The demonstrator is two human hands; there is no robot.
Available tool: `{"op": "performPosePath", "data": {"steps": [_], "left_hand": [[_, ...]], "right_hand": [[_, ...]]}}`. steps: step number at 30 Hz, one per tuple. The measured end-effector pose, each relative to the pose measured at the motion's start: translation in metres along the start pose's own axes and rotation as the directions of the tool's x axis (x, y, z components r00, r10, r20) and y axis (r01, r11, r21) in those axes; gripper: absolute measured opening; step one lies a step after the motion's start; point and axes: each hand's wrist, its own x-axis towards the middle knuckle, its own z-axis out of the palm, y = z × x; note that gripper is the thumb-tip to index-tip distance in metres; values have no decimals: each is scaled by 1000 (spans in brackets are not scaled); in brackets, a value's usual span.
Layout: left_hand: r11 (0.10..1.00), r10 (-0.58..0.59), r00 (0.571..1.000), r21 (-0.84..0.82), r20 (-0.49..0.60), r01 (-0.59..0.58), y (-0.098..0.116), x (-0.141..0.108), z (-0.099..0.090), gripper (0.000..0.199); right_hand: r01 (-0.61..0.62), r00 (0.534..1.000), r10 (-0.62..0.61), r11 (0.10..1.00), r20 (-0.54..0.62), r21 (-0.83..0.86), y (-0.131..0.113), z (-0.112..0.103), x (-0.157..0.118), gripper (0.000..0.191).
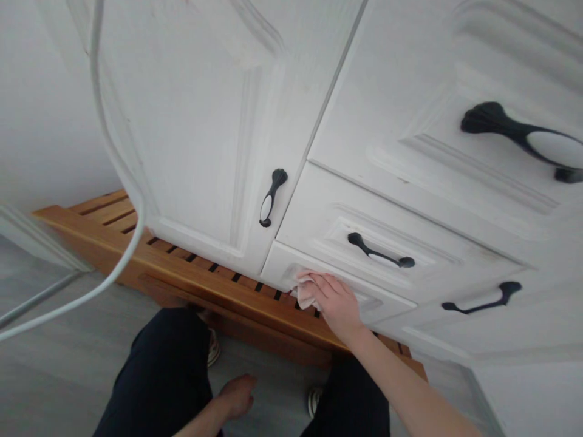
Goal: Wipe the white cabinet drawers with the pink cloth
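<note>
The right hand (336,301) bunches a pale cloth (306,292) against the lowest drawer (374,302) — the cloth's loose edge could catch between the slats of the wooden worktop (195,280) if pressed too low — while the left hand (237,394) hangs loosely curled, seemingly empty.

The person shows two hands: one left hand (237,394) and one right hand (337,303). Two legs (155,370) and two shoes (214,347) appear, with one cloth (306,294), one cabinet (182,121), four handles (381,252) in sight, one bench (195,279), one cable (141,212) and one rod (40,298).
</note>
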Motion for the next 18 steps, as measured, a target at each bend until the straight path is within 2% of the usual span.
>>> {"op": "performPosePath", "data": {"steps": [5,8,11,13,15,18], "left_hand": [[999,-17,1000,49,-5,17,-8,1,3,49],[999,-12,1000,49,-18,13,-11,4,4,48],[999,-25,1000,43,-19,26,-12,5,6,49],[998,-28,999,48,-16,28,-12,4,6,49],[998,-33,999,56,-11,33,-12,1,6,50],[997,-50,999,62,-9,50,-11,-3,4,51]], "right_hand": [[-78,992,85,994,93,-78,32,-22,-69,46],[-110,987,123,986,99,-127,47,-28,-106,49],[-152,984,167,972,70,-178,50,-29,-129,53],[-205,976,214,963,33,-174,47,-29,-132,57],[-268,963,270,957,5,-114,38,-31,-124,57],[-272,961,273,962,-50,22,16,-38,-83,49]]}}
